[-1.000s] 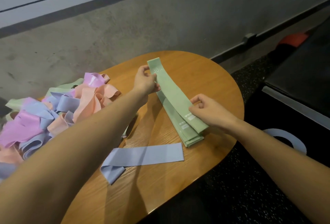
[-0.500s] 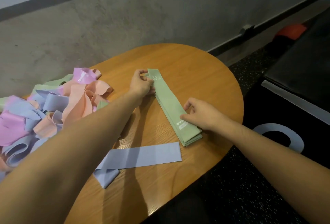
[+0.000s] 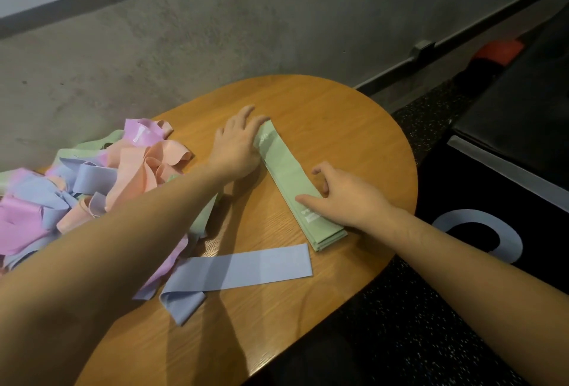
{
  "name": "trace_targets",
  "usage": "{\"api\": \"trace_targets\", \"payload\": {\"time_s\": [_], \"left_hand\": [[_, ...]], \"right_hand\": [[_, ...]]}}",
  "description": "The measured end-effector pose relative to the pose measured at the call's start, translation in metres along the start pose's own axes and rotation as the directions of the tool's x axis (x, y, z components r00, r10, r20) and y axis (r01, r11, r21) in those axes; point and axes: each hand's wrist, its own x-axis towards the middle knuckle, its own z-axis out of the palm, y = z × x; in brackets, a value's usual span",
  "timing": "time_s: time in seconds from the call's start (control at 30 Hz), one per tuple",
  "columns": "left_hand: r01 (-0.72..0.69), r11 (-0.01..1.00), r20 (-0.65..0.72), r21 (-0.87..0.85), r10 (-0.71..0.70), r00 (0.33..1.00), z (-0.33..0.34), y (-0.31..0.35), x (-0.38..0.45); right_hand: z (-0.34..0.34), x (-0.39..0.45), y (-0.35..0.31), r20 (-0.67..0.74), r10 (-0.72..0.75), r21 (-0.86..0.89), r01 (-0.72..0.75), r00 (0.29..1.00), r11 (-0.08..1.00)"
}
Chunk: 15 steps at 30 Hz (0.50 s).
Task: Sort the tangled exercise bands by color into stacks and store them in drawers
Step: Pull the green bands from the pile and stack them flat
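the person is working over the green stack [image 3: 292, 182] on the round wooden table [image 3: 354, 127], and both hands are on it. the left hand [image 3: 238, 142] is lying flat at the far end, fingers straight and spread, pressing along the edge of the top band. the right hand [image 3: 345, 197] is resting on the near end, its thumb laid on the band and its other fingers loosely bent above it, gripping nothing. so the greens are sitting as several flat layers, squared up and lying diagonally across the table. a single blue band [image 3: 249, 268] is lying flat just in front of that stack, one end folded under, which looks like the start of a second color. well to the left, the tangled pile [image 3: 92, 182] of pink, peach, blue and green bands is waiting, and it is big. judging by that, the sorting is only in its early part, and no drawer is showing anywhere in view, so storing is all still ahead.
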Motion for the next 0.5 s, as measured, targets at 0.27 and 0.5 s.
{"api": "trace_targets", "payload": {"time_s": [0.27,0.5], "left_hand": [[-0.4,0.85,0.3,0.342,0.305,0.904,-0.005,0.014,0.007],[-0.482,0.776,0.351,0.407,0.354,0.867,-0.002,0.017,0.011]], "right_hand": [[0.014,0.0,-0.018,-0.003,-0.023,-0.204,0.022,1.0,0.979],[0.019,-0.002,-0.021,-0.004,-0.044,-0.291,0.041,0.999,0.956]]}}
